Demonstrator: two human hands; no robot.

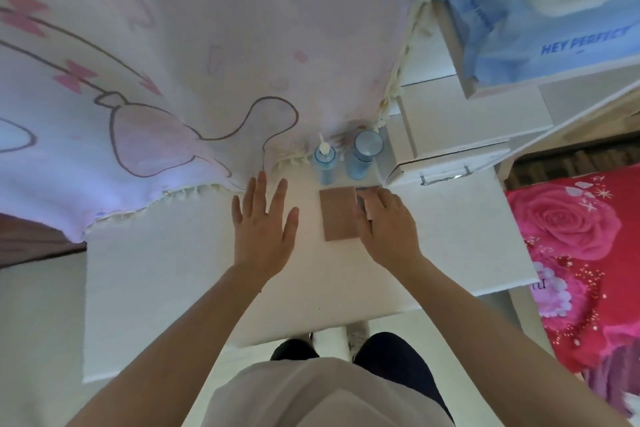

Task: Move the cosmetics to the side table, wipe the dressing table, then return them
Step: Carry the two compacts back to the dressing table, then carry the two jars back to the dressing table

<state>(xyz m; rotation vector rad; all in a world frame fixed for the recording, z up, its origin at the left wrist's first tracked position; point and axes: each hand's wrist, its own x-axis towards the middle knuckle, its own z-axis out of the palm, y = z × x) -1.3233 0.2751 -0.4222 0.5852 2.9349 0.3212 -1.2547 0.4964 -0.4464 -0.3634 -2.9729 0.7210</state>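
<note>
The left hand (265,218) lies flat over the dressing table (156,288) just left of the brown palette (337,215), fingers straight and spread wide. The right hand (388,225) curls its fingers over the palette's right edge, holding it. The palette lies flat, its long axis running away from the person toward the blue pump bottle (325,163) and blue capped bottle (363,156) just behind it. Bare tabletop lies to its left and front, and a white drawer box (446,163) is close on its right.
</note>
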